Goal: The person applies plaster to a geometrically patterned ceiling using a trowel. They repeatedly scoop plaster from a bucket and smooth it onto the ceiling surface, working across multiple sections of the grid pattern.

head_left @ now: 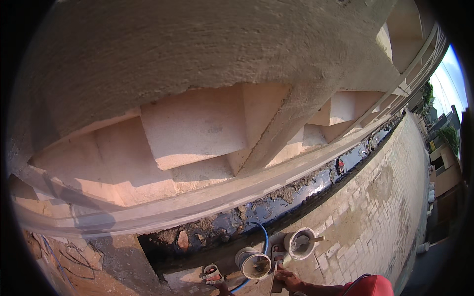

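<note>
My right hand [290,280] is low in the view, at the end of a bare forearm with a red sleeve [373,286]. Its fingers are closed around a flat, brownish plate-like tool [277,283]; the exact kind is hard to make out. Just left of it stands a white bucket [254,264] with some wet material inside. Beyond the hand is a second pale bucket [299,243] holding grey mix, with a handle sticking out over its rim. A dark shape at the bottom edge may be my left hand [223,290]; its fingers are not discernible.
My sandalled feet [212,274] are beside the buckets. An open drain [306,190] with dark water and mud runs along the wall [222,54], which has deep recesses. A blue hose [266,238] curves past the buckets. Paving blocks [375,212] extend right.
</note>
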